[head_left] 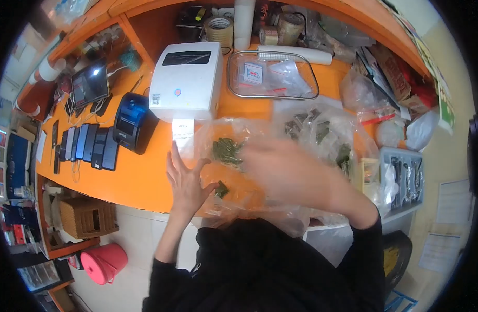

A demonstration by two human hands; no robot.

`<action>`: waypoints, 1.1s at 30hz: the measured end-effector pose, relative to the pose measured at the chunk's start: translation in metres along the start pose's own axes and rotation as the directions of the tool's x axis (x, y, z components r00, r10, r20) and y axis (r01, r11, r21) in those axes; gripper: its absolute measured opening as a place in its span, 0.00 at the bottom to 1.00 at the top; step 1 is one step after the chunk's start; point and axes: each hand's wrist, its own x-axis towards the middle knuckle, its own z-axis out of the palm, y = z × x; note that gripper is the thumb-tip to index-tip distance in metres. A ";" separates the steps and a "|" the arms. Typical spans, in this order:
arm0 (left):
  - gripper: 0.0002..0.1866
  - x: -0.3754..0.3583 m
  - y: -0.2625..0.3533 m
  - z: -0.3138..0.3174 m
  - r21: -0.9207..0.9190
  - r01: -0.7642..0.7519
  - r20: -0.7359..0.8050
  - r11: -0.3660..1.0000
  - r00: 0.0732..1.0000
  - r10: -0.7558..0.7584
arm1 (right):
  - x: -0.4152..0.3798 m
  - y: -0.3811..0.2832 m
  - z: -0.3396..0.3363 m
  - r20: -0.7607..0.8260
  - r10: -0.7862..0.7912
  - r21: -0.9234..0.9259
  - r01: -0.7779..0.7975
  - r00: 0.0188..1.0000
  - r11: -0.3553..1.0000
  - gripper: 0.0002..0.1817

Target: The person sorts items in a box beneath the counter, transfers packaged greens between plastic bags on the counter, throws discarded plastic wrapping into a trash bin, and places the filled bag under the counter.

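Row of dark phones (88,146) far left on the orange desk (140,177), then small black-and-blue label printer (131,120), then big white label printer (187,80) with a printed slip (183,130) hanging out. My left hand (186,183) is flat, fingers spread wide, pinning the clear crinkly plastic bag (233,156) holding dark green pieces (227,151) (nothing pinched). My right hand (291,174) is over the bag's right side, motion-blurred, so I can't tell its grip. Looks like mid bag-handling; the next move needs the bag held steady. Wire-rimmed clear tray (272,75) sits behind.
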 end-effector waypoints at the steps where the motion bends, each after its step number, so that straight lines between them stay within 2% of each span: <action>1: 0.30 -0.003 -0.010 0.017 -0.042 0.070 0.003 0.997 0.998 -0.070 | 0.020 0.013 0.039 0.230 -0.060 0.015 0.058 0.971 0.998 0.09; 2: 0.29 -0.009 -0.015 0.029 -0.104 0.184 0.104 0.977 0.979 -0.173 | 0.047 0.011 0.049 0.593 0.020 0.101 -0.099 0.805 0.990 0.18; 3: 0.28 -0.015 -0.021 0.040 -0.154 0.301 0.202 0.941 0.942 -0.268 | 0.045 0.011 0.081 0.442 0.164 -0.061 -0.153 0.882 0.986 0.24; 4: 0.26 -0.024 -0.031 0.055 -0.146 0.331 0.283 0.932 0.917 -0.281 | 0.045 0.026 0.112 0.314 0.249 -0.149 -0.211 0.916 0.966 0.26; 5: 0.24 -0.032 -0.042 0.064 -0.137 0.367 0.360 0.920 0.884 -0.299 | 0.044 0.041 0.144 0.179 0.327 -0.217 -0.287 0.928 0.933 0.30; 6: 0.23 -0.033 -0.048 0.064 -0.152 0.378 0.361 0.913 0.881 -0.305 | 0.042 0.067 0.166 0.103 0.369 -0.220 -0.340 0.924 0.914 0.31; 8: 0.21 -0.039 -0.054 0.061 -0.184 0.416 0.375 0.890 0.867 -0.328 | 0.034 0.091 0.177 0.063 0.336 -0.208 -0.316 0.940 0.926 0.33; 9: 0.21 -0.037 -0.054 0.053 -0.234 0.418 0.286 0.878 0.893 -0.349 | 0.028 0.101 0.179 0.090 0.262 -0.193 -0.241 0.961 0.951 0.35; 12: 0.22 -0.017 -0.060 0.019 -0.175 0.381 0.098 0.908 0.924 -0.370 | 0.014 0.123 0.171 0.184 0.122 -0.169 -0.091 0.975 0.981 0.38; 13: 0.22 -0.012 -0.061 0.014 -0.198 0.298 0.075 0.934 0.954 -0.289 | 0.011 0.128 0.166 0.218 0.092 -0.168 -0.056 0.972 0.984 0.39; 15: 0.23 -0.003 -0.060 0.008 -0.236 0.122 0.024 0.964 0.993 -0.119 | 0.012 0.130 0.162 0.205 0.115 -0.355 -0.035 0.972 0.934 0.38; 16: 0.23 0.000 -0.054 0.004 -0.279 0.106 0.069 0.955 0.994 -0.090 | 0.013 0.130 0.159 0.195 0.122 -0.442 -0.023 0.973 0.897 0.37; 18: 0.23 0.005 -0.043 -0.004 -0.353 0.080 0.150 0.932 0.988 -0.028 | 0.024 0.131 0.148 0.078 0.249 -0.025 -0.248 0.965 0.968 0.33; 20: 0.23 0.007 -0.045 -0.006 -0.428 0.109 0.197 0.897 0.980 -0.025 | 0.034 0.117 0.127 0.032 0.373 0.414 -0.352 0.927 0.839 0.30; 21: 0.23 0.007 -0.045 -0.005 -0.466 0.125 0.226 0.876 0.974 -0.019 | 0.038 0.098 0.107 0.034 0.425 0.605 -0.357 0.905 0.712 0.28; 22: 0.23 0.006 -0.046 -0.005 -0.557 0.177 0.255 0.811 0.966 -0.036 | 0.038 0.088 0.097 0.047 0.477 0.766 -0.339 0.878 0.547 0.27; 23: 0.23 0.006 -0.047 -0.004 -0.638 0.228 0.287 0.736 0.957 -0.047 | 0.030 0.085 0.102 -0.029 0.488 0.706 -0.327 0.872 0.628 0.21; 25: 0.24 0.007 -0.042 -0.003 -0.773 0.313 0.338 0.551 0.939 -0.059 | 0.023 0.083 0.125 0.356 0.463 0.865 -0.473 0.812 0.164 0.21; 26: 0.25 0.010 -0.036 -0.005 -0.826 0.345 0.354 0.446 0.933 -0.065 | 0.021 0.079 0.135 0.521 0.374 0.843 -0.532 0.768 -0.082 0.21; 27: 0.26 0.011 -0.030 -0.006 -0.867 0.371 0.368 0.333 0.927 -0.074 | 0.020 0.071 0.142 0.603 0.285 0.798 -0.561 0.745 -0.220 0.23; 28: 0.28 0.011 -0.028 0.005 -0.924 0.380 0.378 0.051 0.925 -0.034 | 0.019 0.062 0.149 0.667 0.181 0.731 -0.588 0.723 -0.345 0.24; 29: 0.29 0.009 -0.029 0.024 -0.901 0.366 0.376 -0.233 0.927 0.003 | 0.017 0.053 0.161 0.550 0.178 0.827 -0.504 0.816 -0.250 0.26; 30: 0.31 0.007 -0.028 0.036 -0.802 0.331 0.362 -0.497 0.932 0.035 | 0.015 0.045 0.176 0.424 0.156 0.902 -0.402 0.892 -0.154 0.28; 31: 0.33 0.005 -0.019 0.040 -0.638 0.338 0.442 -0.692 0.896 0.029 | 0.015 0.042 0.186 0.291 0.119 0.956 -0.286 0.949 -0.063 0.30; 33: 0.31 0.001 -0.010 0.057 -0.292 0.284 0.294 -0.913 0.935 0.197 | 0.016 0.044 0.194 0.125 0.089 0.968 -0.142 0.988 0.209 0.29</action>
